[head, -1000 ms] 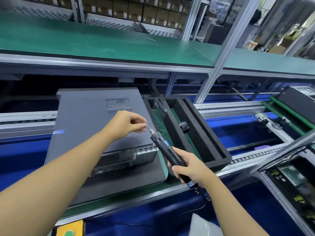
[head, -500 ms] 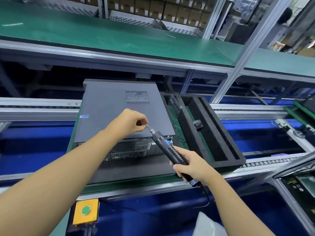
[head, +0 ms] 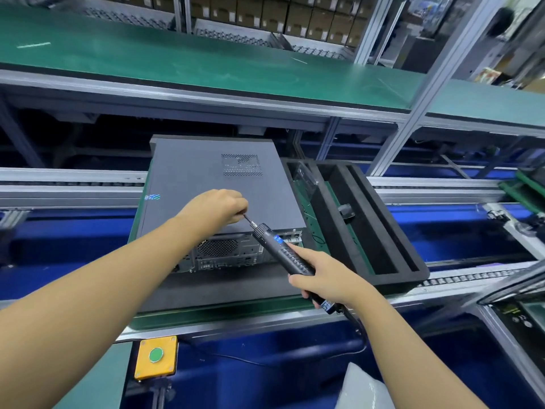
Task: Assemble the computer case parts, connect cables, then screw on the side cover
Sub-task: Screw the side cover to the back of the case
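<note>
The computer case point(head: 218, 187) lies flat, side cover up, on a dark pallet point(head: 206, 290) on the roller conveyor point(head: 73, 187), its port panel facing the person. Just beside it on the right sits a black foam tray point(head: 368, 231). Above runs a green-matted shelf point(head: 177, 63) on aluminium posts point(head: 418, 93), with stacked cardboard boxes point(head: 265, 13) behind. A yellow button box point(head: 156, 357) hangs below the near rail. The right hand point(head: 321, 278) has its fingers wrapped round an electric screwdriver point(head: 283, 252). The left hand point(head: 218, 206) has its fingers pinched on the bit tip, over the cover's near edge.
</note>
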